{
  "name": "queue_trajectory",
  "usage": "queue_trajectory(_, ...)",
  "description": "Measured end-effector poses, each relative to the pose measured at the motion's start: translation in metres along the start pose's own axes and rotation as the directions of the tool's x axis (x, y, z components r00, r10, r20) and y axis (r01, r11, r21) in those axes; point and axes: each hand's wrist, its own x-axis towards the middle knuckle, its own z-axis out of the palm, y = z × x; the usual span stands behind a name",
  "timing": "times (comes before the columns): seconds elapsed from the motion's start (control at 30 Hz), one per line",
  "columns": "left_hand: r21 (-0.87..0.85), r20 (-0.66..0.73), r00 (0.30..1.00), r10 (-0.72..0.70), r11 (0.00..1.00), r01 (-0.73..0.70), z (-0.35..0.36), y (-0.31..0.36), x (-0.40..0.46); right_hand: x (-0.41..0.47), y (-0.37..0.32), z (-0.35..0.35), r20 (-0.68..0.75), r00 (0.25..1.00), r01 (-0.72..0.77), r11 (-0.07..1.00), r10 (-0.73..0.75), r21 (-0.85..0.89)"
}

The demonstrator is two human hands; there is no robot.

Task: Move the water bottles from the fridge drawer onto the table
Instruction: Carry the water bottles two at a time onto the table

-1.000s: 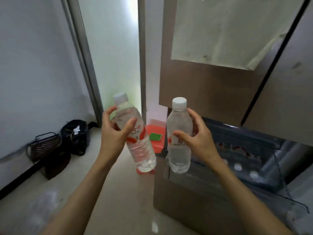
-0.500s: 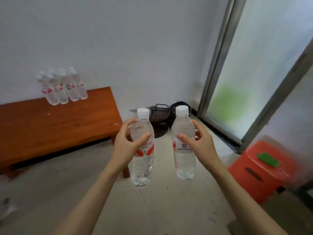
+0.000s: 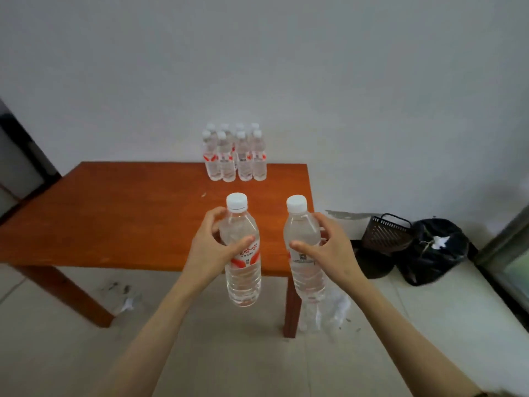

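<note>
My left hand [image 3: 210, 250] grips a clear water bottle [image 3: 243, 270] with a white cap and a red-and-white label, held upright. My right hand [image 3: 329, 250] grips a second bottle [image 3: 307, 270] of the same kind, also upright. Both bottles hang in the air in front of the near edge of the orange-brown wooden table [image 3: 114, 219], towards its right end. Several more water bottles [image 3: 234, 156] stand in a tight group at the table's far edge against the wall. The fridge drawer is out of view.
A dark plastic basket [image 3: 385, 233] and a black rubbish bag [image 3: 432, 250] sit on the floor right of the table, by a sliding door frame [image 3: 506, 245]. Crumpled clear plastic [image 3: 329, 310] lies beside the table's right front leg. A dark chair edge [image 3: 17, 156] shows at far left.
My view has swung left from the fridge and the door to face the table head on. Both hands keep their grip on the bottles, now nearer the table's front edge.
</note>
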Motion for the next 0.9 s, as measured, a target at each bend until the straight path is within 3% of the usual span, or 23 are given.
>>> queue_trajectory(0.23,0.063,-0.069,0.989,-0.132,0.989,0.136,-0.048,-0.052,0.106,0.126,0.016,0.080,0.116,0.993,-0.035,0.999,0.038,-0.028)
queue_trajectory(0.37,0.109,-0.031,0.983,-0.179,0.977,0.182,-0.076,-0.099,0.185,0.201,0.030,0.135,0.164,0.984,-0.060,0.995,0.073,-0.084)
queue_trajectory(0.7,0.206,0.133,0.990,-0.048,0.978,0.020,-0.134,-0.185,0.404,0.370,0.058,0.258,0.136,0.974,-0.160,0.973,0.183,-0.166)
queue_trajectory(0.9,0.241,0.223,0.973,-0.062,0.971,0.007,-0.142,-0.213,0.482,0.426,0.070,0.296,0.150,0.960,-0.212,0.965,0.235,-0.154)
